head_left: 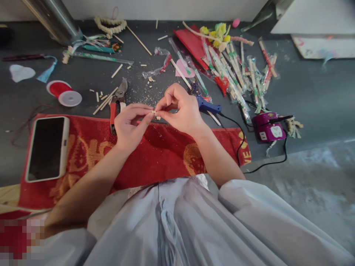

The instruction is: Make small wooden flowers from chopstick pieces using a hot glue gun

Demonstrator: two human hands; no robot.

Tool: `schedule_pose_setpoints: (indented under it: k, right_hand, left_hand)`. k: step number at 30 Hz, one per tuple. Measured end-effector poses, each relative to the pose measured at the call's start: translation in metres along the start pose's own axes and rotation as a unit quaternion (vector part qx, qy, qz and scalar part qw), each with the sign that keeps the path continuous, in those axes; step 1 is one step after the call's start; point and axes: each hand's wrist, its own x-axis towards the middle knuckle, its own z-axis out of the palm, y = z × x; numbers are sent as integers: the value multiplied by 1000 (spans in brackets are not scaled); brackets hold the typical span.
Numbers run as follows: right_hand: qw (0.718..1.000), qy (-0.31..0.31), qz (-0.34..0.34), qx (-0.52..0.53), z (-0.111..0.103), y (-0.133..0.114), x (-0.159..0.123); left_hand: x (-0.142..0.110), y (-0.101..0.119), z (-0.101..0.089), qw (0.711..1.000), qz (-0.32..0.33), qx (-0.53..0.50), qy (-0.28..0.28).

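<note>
My left hand (129, 123) and my right hand (180, 109) meet above the far edge of a red towel (163, 147). Thumb and fingers of both are pinched on a small pale wooden piece (154, 111), mostly covered by the fingertips. Just left of my left hand lie pruning shears (121, 90) with a red handle, partly behind the hand. A blue hot glue gun (209, 106) rests beside my right hand, its front end near the wrist. Short cut stick pieces (150, 79) and pale crumbs are scattered on the dark table beyond my fingers.
A phone (47, 147) lies on the towel's left end, below a spool of red thread (64, 93). Wrapped chopsticks (227, 74) are heaped at the right, near a purple box (268, 127) with black cords. A metal post (54, 20) stands at the back left.
</note>
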Motion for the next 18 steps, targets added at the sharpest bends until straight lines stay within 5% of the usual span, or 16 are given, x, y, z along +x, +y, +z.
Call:
schedule_pose_setpoints:
  k: [5,10,15,18]
  right_hand:
    - [1000,-1,-12,-25,-1,-2,-1]
    - [992,21,-47,-116,-3,-3,-4]
    - [970,22,-168,-172,-5,4,-6]
    - [952,19,-241,-188,-5,6,-6]
  left_hand:
    - [1,2,0,1000,-9,0,0]
    - [0,5,1,992,-96,-74,32]
    - [4,7,2,949,-243,-200,2]
    - [6,7,2,932,-274,-233,-33]
